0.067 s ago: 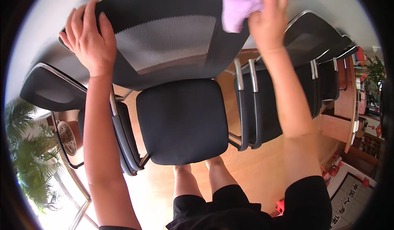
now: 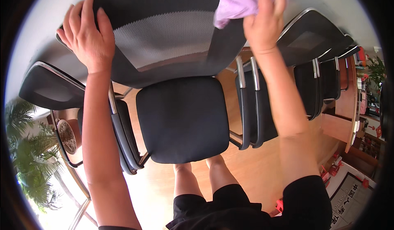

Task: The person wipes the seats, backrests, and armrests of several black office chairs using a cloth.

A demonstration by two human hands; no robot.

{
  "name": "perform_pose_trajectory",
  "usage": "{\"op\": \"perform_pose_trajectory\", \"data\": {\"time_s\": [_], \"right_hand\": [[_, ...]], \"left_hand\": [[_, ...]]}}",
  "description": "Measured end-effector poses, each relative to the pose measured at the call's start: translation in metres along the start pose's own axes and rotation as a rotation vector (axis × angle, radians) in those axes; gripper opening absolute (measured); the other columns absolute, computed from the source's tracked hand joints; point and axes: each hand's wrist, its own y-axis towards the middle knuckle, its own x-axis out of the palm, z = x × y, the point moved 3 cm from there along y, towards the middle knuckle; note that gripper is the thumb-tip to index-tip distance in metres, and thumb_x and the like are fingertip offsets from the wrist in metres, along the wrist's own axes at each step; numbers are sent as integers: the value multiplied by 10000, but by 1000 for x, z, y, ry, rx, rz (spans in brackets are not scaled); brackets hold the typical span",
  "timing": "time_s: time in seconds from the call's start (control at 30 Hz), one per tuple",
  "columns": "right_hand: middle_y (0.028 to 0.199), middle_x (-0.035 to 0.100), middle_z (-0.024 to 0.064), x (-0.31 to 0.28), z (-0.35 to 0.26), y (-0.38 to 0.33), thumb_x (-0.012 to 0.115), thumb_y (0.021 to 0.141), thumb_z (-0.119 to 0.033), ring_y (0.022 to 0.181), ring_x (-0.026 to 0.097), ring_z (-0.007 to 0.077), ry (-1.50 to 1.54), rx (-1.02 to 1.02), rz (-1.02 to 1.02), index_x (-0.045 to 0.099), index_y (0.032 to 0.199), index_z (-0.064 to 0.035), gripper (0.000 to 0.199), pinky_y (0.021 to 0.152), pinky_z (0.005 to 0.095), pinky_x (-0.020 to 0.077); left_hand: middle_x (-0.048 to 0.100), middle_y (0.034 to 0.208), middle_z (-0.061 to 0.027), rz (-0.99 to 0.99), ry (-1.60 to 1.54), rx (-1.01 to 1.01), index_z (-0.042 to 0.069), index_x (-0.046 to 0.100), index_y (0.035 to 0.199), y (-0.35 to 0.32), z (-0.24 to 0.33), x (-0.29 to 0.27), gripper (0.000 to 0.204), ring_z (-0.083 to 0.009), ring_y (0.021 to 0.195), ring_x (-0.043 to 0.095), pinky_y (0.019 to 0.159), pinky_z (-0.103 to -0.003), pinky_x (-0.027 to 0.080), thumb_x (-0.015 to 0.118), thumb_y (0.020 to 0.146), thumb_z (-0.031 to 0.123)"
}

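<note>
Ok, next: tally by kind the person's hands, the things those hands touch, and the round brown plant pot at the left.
Left hand and right hand, both bare: 2
Crumpled lilac cloth: 1
Black chair with a mesh back panel: 1
Round brown plant pot: 1
Total: 5

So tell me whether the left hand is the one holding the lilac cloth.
No, the lilac cloth is in the right hand, while the left hand rests at the edge of the black backrest.
</note>
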Motion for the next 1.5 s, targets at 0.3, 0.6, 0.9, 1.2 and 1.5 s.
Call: {"op": "perform_pose_trajectory", "data": {"time_s": [0.3,0.6,0.9,1.2,1.5], "right_hand": [[1125,657,91,6,-61,-279,660,882,-87,1034,647,384,410,466,-1026,668,1091,-220,248,979,455,510],[1197,568,231,40,-82,12,562,798,69,1068,584,456,104,3,294,604,1253,-63,476,928,461,490],[1307,585,110,68,-196,-347,588,912,-57,1169,611,379,580,396,-1306,657,1261,-245,402,958,443,527],[1204,609,191,197,-240,-360,549,916,-60,1151,590,375,200,798,-596,602,1160,-54,250,978,451,484],[1348,557,202,120,-433,-344,469,1016,-210,1302,535,325,987,370,-1073,514,1358,-82,368,1046,435,482]], "left_hand": [[595,1354,0,93,-4,-9,266,619,1382,-15,-3,14,409,-260,1375,457,1171,-512,216,580,981,337],[455,1522,-142,-83,-191,10,145,489,1492,-50,10,-19,570,-394,1477,317,1210,-566,188,576,930,112],[470,1554,-70,-1001,-171,-243,119,729,1207,-290,3,-158,414,-354,1518,299,1225,-612,158,605,828,5],[483,1558,-22,-1032,-172,-308,130,753,1168,-314,-18,-174,357,-308,1500,353,1223,-511,265,652,826,152],[517,1531,-10,-1036,-177,-356,137,770,1031,-326,-33,-186,230,-294,1487,381,1211,-510,292,646,837,136]]}}
